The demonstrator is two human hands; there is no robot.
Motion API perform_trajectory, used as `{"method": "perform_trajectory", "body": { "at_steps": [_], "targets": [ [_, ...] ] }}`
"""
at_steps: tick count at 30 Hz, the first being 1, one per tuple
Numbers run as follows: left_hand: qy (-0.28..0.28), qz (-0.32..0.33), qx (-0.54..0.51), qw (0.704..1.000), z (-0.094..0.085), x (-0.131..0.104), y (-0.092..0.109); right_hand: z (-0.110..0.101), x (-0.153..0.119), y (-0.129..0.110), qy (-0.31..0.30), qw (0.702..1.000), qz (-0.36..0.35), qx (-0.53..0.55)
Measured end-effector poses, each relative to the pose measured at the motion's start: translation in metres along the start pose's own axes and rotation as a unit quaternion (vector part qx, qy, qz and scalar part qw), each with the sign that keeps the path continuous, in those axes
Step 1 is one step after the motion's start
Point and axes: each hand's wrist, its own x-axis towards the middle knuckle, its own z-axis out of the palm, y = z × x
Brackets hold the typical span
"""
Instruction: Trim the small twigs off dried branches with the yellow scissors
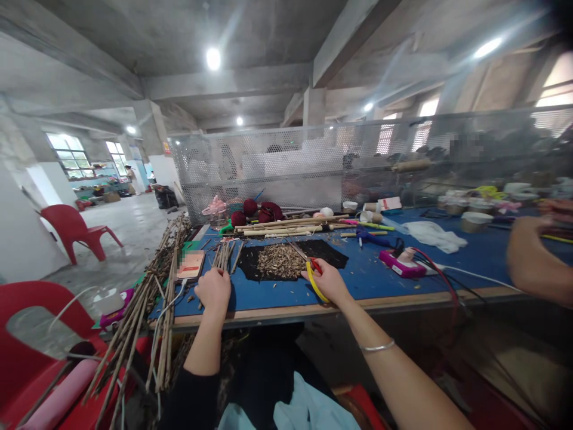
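My right hand (329,280) grips a pair of scissors (317,286) with yellow and red handles. The blades point up and left over a heap of short cut stick pieces (281,261), which lies on a black cloth (248,266). On the left, my left hand (215,289) is closed, its fingers curled down at the near end of a small bunch of thin sticks (222,255). Whether it holds any of these is hidden by the hand. Beside it lies a phone-like flat thing (191,264) with a white cable.
Long dry stems (154,286) hang over the table's left end near red chairs (74,233). Behind the heap lie thicker rods (290,228) and dark red yarn balls (250,207). A purple power strip (401,266) sits right. Another person's arm (537,257) reaches in at far right.
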Motion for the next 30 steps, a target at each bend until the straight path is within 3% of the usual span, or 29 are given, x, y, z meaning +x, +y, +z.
{"method": "perform_trajectory", "body": {
  "at_steps": [5,7,11,13,16,18,21,23,27,30],
  "targets": [
    [0.0,-0.038,-0.224,0.974,-0.001,-0.001,-0.008,-0.001,0.0,-0.002,0.003,1.0,-0.002,-0.003],
    [-0.038,-0.063,-0.362,0.929,0.003,-0.004,-0.008,-0.001,-0.001,-0.003,0.006,1.0,-0.001,-0.012],
    [-0.117,-0.108,-0.584,0.796,0.014,-0.012,-0.005,-0.004,-0.002,-0.006,0.006,0.999,-0.003,-0.04],
    [-0.124,-0.118,-0.609,0.774,0.018,-0.014,-0.003,-0.004,-0.002,-0.007,0.005,0.999,-0.005,-0.048],
    [-0.13,-0.106,-0.576,0.8,0.02,-0.016,-0.002,-0.003,-0.001,-0.005,0.002,0.999,-0.008,-0.05],
    [-0.107,-0.076,-0.51,0.85,0.019,-0.018,-0.002,-0.003,-0.001,-0.003,0.001,0.999,-0.009,-0.05],
    [-0.008,-0.021,-0.329,0.944,0.012,-0.018,-0.004,-0.002,0.0,-0.001,0.0,0.999,-0.007,-0.047],
    [0.015,0.007,-0.198,0.98,0.007,-0.018,-0.004,-0.002,0.0,-0.001,0.0,0.999,-0.006,-0.045],
    [-0.044,0.055,-0.058,0.996,0.001,-0.015,-0.004,-0.002,0.0,-0.002,-0.001,0.999,-0.003,-0.041],
    [0.001,0.069,-0.026,0.997,0.0,-0.011,-0.006,-0.002,0.0,-0.004,-0.009,1.0,0.001,-0.026]
  ]
}}
